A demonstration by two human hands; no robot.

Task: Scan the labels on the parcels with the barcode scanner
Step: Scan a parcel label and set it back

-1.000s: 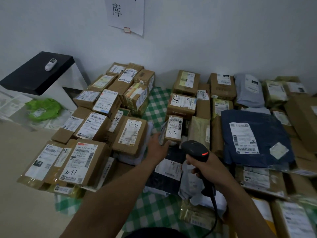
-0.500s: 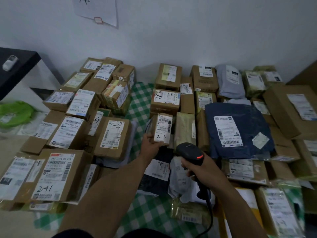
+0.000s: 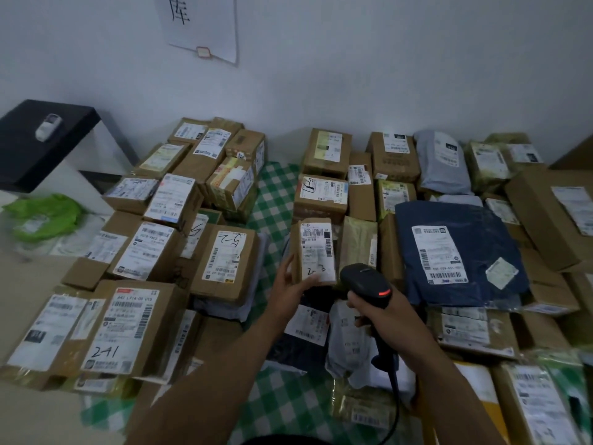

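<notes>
Brown cardboard parcels (image 3: 327, 152) and plastic mailer bags (image 3: 442, 162) crowd a green-and-white checked cloth (image 3: 276, 200) against a pale wall, as we look down over a person's two bare forearms. At the centre of the frame the left hand (image 3: 290, 289) grips a small upright cardboard parcel (image 3: 296, 248) by its lower left edge, fingers curled behind it and thumb laid across the bottom of its white label (image 3: 317, 252), where we make out handwritten digits. Just right of it, the right hand (image 3: 386, 316) is wrapped round the handle of the black barcode scanner (image 3: 364, 282), whose head shows a red light and sits close beside the parcel's lower right corner; we cannot tell whether the two touch. Its cable (image 3: 397, 393) drops toward the bottom edge. Right of centre lies a dark blue mailer bag (image 3: 481, 239) with a white label. At lower left we see a box marked "241" (image 3: 122, 329), and above it a box marked "5-2" (image 3: 224, 261). In the upper left a black counter (image 3: 64, 149) carries a small white device (image 3: 48, 126), with a green bag (image 3: 45, 213) below it. A paper sign (image 3: 205, 27) hangs on the wall at top.
</notes>
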